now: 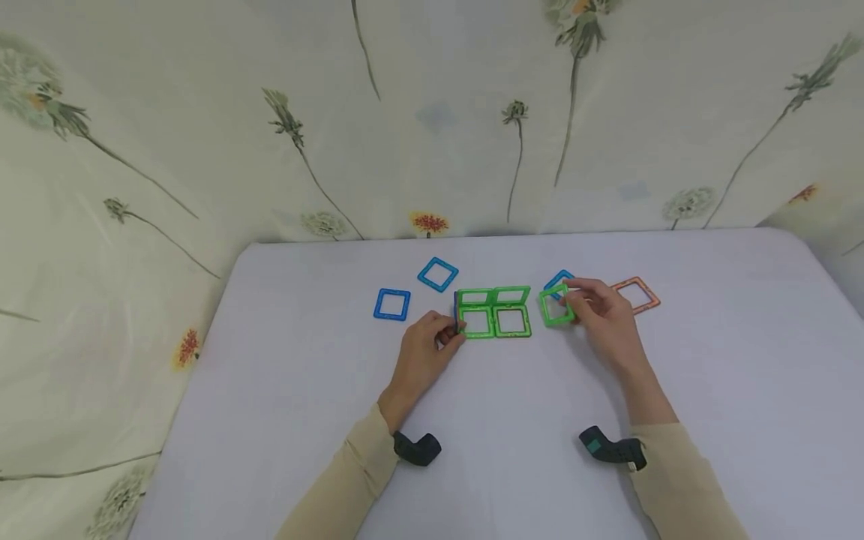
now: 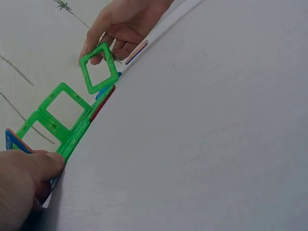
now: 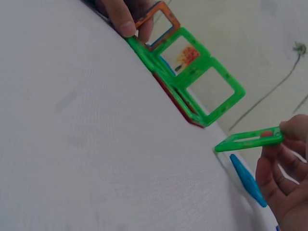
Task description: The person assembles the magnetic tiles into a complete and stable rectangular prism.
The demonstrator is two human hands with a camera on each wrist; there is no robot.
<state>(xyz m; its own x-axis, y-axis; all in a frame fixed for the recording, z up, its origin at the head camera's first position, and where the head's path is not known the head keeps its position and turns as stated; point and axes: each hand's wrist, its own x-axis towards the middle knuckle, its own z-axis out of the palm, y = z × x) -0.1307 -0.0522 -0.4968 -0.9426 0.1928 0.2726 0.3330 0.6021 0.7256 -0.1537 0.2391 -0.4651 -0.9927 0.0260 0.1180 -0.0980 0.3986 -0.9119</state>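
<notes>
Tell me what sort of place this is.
Probably a simple indoor tabletop play or recording setup, though the room itself isn't clear: a plain white table, a flower-patterned backdrop behind it, and toy-like green square frames.

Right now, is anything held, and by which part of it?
Right hand: loose green frame, by its right edge in the head view. Left hand: upright orange-faced frame, apparently pinched low on its near edge.

I see flowered cloth (image 1: 445,165) beyond the far and left edges of the white table (image 1: 304,390), a red bloom (image 1: 429,223) printed just above the far edge, a dandelion (image 1: 688,203) near the far right corner.
</notes>
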